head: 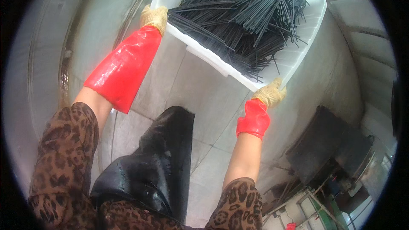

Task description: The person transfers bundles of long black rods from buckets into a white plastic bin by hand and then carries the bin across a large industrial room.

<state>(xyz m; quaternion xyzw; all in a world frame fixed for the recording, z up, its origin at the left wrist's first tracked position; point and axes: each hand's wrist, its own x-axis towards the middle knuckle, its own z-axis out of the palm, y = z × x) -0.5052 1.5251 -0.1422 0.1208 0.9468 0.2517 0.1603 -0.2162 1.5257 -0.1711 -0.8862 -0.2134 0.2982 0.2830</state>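
Note:
A white plastic tub is held out in front of me, tilted in the view, its far end cut off by the top edge. Inside it lies a heap of thin dark sticks, pointing in several directions. My left hand, in a cream knit glove over or under a red rubber sleeve, grips the near left corner of the rim. Gloved the same way, with a shorter red cuff, my right hand grips the near right corner. The fingers of both hands are partly hidden by the rim.
Grey floor tiles lie below the tub. A black apron hangs from my waist. To the right is a dark boxy object, with a metal frame beneath it. A metal-edged channel or seam runs along the left.

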